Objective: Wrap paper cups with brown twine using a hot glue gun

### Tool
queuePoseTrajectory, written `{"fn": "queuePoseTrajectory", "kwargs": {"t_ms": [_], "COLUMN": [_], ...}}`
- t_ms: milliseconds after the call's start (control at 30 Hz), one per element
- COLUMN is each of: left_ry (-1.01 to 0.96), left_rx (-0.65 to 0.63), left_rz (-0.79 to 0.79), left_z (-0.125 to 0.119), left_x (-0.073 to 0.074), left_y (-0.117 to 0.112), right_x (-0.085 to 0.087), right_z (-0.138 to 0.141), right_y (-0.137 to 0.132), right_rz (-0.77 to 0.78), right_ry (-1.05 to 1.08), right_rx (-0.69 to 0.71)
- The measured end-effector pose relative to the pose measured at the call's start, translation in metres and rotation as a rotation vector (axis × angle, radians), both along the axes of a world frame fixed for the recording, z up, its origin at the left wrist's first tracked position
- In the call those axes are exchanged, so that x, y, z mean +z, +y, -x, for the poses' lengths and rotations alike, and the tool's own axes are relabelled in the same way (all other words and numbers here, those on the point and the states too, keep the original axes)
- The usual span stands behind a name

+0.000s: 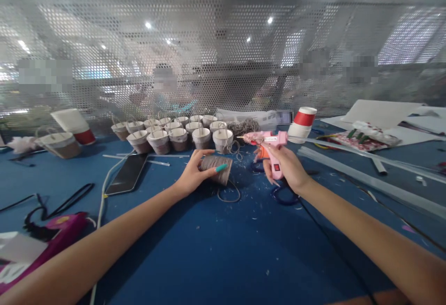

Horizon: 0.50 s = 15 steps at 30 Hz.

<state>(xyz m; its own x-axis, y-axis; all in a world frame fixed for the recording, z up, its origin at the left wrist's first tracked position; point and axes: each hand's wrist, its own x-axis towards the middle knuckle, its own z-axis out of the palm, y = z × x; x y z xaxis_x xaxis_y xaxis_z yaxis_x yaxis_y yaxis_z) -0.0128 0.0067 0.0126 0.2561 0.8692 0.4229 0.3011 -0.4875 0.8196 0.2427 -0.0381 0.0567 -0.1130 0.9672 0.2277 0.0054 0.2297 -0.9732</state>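
Note:
My left hand (197, 173) is closed round a small cup wrapped in grey twine (216, 168), which is tipped on its side over the blue table. A loop of twine (230, 194) hangs from its lower right side. In my right hand (291, 168) is a pink glue gun (266, 139), its nozzle pointing left above and to the right of the cup. The fingers wrap round the gun's handle. Blue-handled scissors (284, 195) lie below that hand, and something orange (262, 152) shows behind the gun.
Several wrapped cups with twine handles (179, 139) stand in rows at the back. Beside them lies tangled twine (245, 127). A stack of paper cups (302, 126) stands at right, near clear plastic strips (369, 179). A phone (128, 173) and white cable (103, 198) lie left.

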Motion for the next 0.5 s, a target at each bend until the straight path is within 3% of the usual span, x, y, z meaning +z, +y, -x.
{"fn": "queuePoseTrajectory", "kwargs": {"t_ms": [133,500], "left_ry": [-0.065,-0.11], "left_rx": [0.066,0.038], "left_rz": [-0.036,0.12], "left_z": [0.001,-0.001], "left_x": [-0.006,-0.004], "left_y": [0.004,0.004], "right_x": [-0.002,-0.013], "right_z": [0.0,-0.002], "right_y": [-0.003,-0.002], "right_rz": [-0.037,0.003], "right_ry": [0.029,-0.285], "right_rx": [0.011,0.14]}}
